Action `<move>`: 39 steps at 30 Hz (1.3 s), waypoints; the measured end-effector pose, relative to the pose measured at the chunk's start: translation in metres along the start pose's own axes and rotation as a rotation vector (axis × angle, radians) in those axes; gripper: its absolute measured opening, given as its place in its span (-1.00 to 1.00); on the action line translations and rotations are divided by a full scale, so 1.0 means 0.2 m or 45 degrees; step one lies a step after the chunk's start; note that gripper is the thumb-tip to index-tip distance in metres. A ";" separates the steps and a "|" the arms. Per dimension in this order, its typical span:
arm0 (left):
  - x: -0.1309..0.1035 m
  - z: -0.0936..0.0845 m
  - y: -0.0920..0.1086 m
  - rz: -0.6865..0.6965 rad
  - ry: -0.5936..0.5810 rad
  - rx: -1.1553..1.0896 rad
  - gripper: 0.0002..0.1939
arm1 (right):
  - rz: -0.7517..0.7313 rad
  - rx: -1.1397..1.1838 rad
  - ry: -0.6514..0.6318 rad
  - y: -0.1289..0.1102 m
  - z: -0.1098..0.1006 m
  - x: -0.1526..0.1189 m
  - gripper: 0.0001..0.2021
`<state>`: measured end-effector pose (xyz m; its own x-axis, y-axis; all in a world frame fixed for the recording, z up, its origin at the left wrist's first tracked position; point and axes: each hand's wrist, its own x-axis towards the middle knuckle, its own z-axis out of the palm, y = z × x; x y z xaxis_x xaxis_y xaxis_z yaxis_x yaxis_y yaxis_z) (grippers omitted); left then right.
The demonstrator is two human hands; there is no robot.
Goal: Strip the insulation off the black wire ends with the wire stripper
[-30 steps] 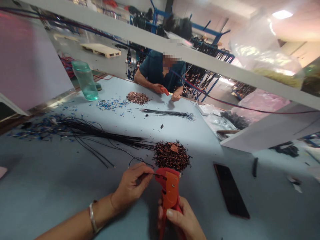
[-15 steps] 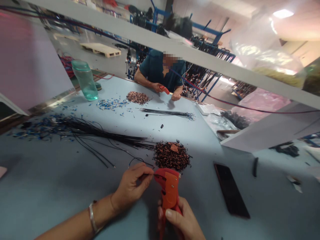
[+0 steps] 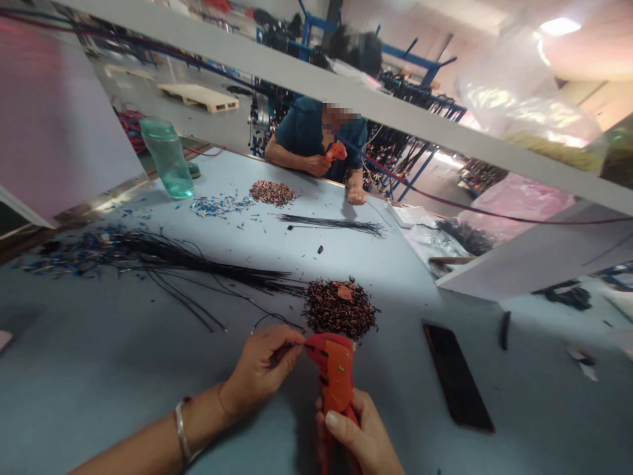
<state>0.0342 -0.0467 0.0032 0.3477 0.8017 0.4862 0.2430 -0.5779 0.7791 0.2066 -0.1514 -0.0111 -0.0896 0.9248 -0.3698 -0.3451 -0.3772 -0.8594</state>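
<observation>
My right hand [image 3: 363,432] is wrapped round the handles of a red and orange wire stripper [image 3: 337,376], held upright above the table. My left hand [image 3: 264,366] pinches a thin black wire [image 3: 305,344] whose end sits at the stripper's jaws; most of that wire is hidden by the fingers. Just beyond the tool lies a heap of short black and copper-coloured offcuts [image 3: 341,310]. A bundle of long black wires [image 3: 212,264] stretches leftward from the heap to a scatter of blue-tipped pieces [image 3: 89,254].
A dark phone [image 3: 457,376] lies to the right of my hands. Across the table [image 3: 232,429], a co-worker [image 3: 316,142] holds an orange tool. A green bottle [image 3: 168,158] stands at the back left, and a white beam [image 3: 395,109] crosses above the table.
My hands, the stripper and the wire have hardly moved; the stripper's handles look slightly closer together. Across the table, the co-worker's orange tool has been raised, and their other hand now rests on the table.
</observation>
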 end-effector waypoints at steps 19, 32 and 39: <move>-0.03 0.02 0.00 0.206 0.118 0.260 -0.75 | -0.014 -0.118 0.045 0.03 0.07 0.01 -0.54; -0.02 0.01 -0.02 -0.013 0.189 0.178 -0.82 | -0.051 0.068 0.091 0.01 0.11 0.01 -0.52; -0.01 0.00 -0.02 -0.133 0.119 0.149 -0.82 | -0.049 0.295 0.107 -0.05 0.04 0.02 -0.51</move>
<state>0.0320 -0.0455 0.0000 0.2307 0.8657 0.4442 0.3787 -0.5004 0.7786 0.2012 -0.1445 -0.0010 0.0025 0.9270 -0.3751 -0.5525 -0.3114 -0.7732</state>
